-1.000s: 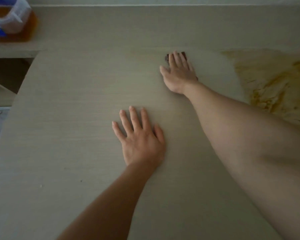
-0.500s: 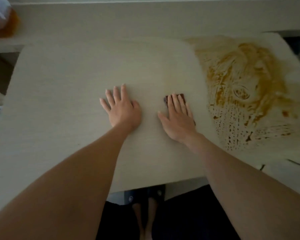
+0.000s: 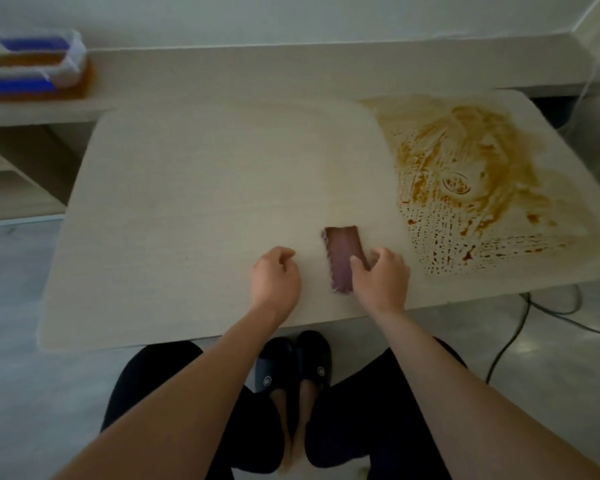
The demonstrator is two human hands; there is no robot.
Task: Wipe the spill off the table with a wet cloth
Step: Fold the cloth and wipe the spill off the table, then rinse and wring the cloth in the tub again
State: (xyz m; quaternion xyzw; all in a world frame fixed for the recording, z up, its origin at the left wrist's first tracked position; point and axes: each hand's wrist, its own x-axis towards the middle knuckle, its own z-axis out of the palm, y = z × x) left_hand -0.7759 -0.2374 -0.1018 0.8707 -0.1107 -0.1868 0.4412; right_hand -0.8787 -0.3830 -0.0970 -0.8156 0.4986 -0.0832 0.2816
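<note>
Item: cloth (image 3: 342, 255), dark, folded to a narrow strip, flat on the table (image 3: 187, 202) near its front edge, just left of the brown spill (image 3: 471, 181). Long axis runs front to back, far end tilted slightly left. Right hand (image 3: 383, 282) curled, thumb resting on the cloth's right edge; firm grip cannot be told. Left hand (image 3: 274, 278) loosely curled beside it, holding nothing. Risk: a soiled fold could smear residue onto the wiped area.
</note>
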